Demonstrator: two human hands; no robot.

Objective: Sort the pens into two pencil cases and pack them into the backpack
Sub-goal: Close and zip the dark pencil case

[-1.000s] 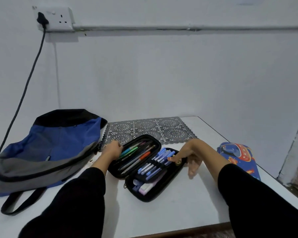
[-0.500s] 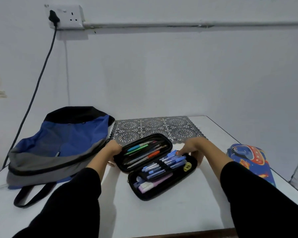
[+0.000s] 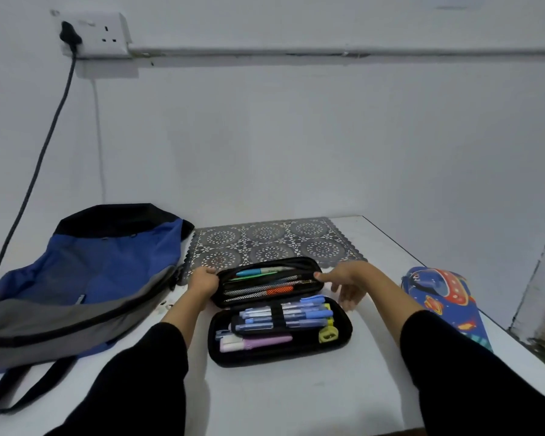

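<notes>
A black pencil case (image 3: pixel 299 352) lies open in the middle of the white table (image 3: pixel 296 401). Its far half holds green, grey and orange pens (image 3: pixel 265 286); its near half holds several blue pens (image 3: pixel 283 314), a pink highlighter (image 3: pixel 255 341) and a yellow sharpener (image 3: pixel 328 335). My left hand (image 3: pixel 203 280) grips the left end of the far half. My right hand (image 3: pixel 343 280) touches the right end of that half with its thumb, fingers spread. A blue rocket-print pencil case (image 3: pixel 444 297) lies closed at the right. The blue and grey backpack (image 3: pixel 85 278) lies flat on the left.
A grey lace placemat (image 3: pixel 274 240) lies behind the black case, against the wall. A socket with a dark cable (image 3: pixel 44 146) is on the wall at upper left. The table's right edge runs just beyond the rocket case.
The black case has turned from a diagonal to lie square across the table. My right hand moved from the blue pens up to the far half's right end.
</notes>
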